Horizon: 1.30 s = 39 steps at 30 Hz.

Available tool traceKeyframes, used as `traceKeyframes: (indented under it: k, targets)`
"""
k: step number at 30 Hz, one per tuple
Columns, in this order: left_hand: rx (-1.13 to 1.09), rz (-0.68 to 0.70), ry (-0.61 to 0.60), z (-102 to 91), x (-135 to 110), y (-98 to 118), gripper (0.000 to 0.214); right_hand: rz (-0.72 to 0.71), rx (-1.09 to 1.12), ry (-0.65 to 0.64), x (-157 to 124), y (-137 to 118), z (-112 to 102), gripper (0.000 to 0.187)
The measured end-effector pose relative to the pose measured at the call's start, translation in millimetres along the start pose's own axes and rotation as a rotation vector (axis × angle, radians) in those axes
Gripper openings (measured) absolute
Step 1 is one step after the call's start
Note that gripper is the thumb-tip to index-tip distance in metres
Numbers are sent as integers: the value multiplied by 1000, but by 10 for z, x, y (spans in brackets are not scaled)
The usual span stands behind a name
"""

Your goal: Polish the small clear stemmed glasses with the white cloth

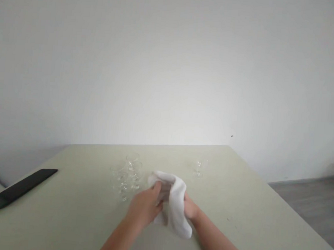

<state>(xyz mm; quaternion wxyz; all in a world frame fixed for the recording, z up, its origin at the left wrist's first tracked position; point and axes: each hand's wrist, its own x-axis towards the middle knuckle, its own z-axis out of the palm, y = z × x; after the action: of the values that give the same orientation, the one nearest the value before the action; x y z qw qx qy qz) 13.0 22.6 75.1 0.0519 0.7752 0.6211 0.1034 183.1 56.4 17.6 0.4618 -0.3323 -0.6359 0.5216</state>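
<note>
A white cloth hangs folded between my two hands above the near middle of the table. My left hand is closed at the cloth's left side, thumb up against its inner fold. From the right, my right hand grips the cloth, its fingers partly hidden behind the fabric. Whether something clear is wrapped inside the cloth, I cannot tell. Just left of my left hand stands a group of several clear stemmed glasses. Farther back on the right is another clear stemmed glass, apart from the group.
The pale green table reaches back to a plain white wall. A flat black panel lies along the table's left edge. Beyond the right edge shows grey flooring.
</note>
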Motion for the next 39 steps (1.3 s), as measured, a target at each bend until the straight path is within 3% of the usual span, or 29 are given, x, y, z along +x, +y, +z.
traceKeyframes:
  k: [2,4,7,9,12,16,19,22,24,26,28,30,32,34,36,39]
  targets:
    - [49,42,-75,58,210,95,33,-86,-206,-5,-4,9,-48,39]
    - [83,51,18,150,330,120,33,-130,-338,93,53,18,-57,32]
    - [163,122,194,310,366,106,37,43,-291,330,163,29,-39,29]
    - [211,174,201,383,355,101,39,210,-232,406,200,34,-34,32]
    - [189,141,54,405,365,84,38,197,-270,314,177,23,-55,32]
    - [-17,61,-107,354,402,-23,38,-146,-473,25,85,-26,-101,22]
    - [-121,86,-115,343,403,-109,37,-300,-543,-77,58,-32,-93,39]
    - [-17,82,-21,376,385,-110,35,-235,-483,34,97,31,-40,37]
    - [94,133,72,407,369,-59,39,-70,-382,212,137,83,-12,33]
    - [170,163,97,427,355,4,41,47,-316,307,160,109,-19,32]
    - [177,116,37,422,351,45,41,27,-316,269,149,96,-66,31]
    - [129,53,-50,394,359,42,41,-85,-369,140,114,59,-127,32]
    - [64,29,-104,359,375,3,39,-176,-425,3,80,22,-166,43]
    - [46,41,-96,338,388,-42,34,-206,-420,-49,73,7,-158,57]
    - [94,66,-10,346,388,-57,31,-154,-352,18,96,18,-111,53]
    - [190,154,158,398,366,-5,36,82,-267,261,141,49,-55,34]
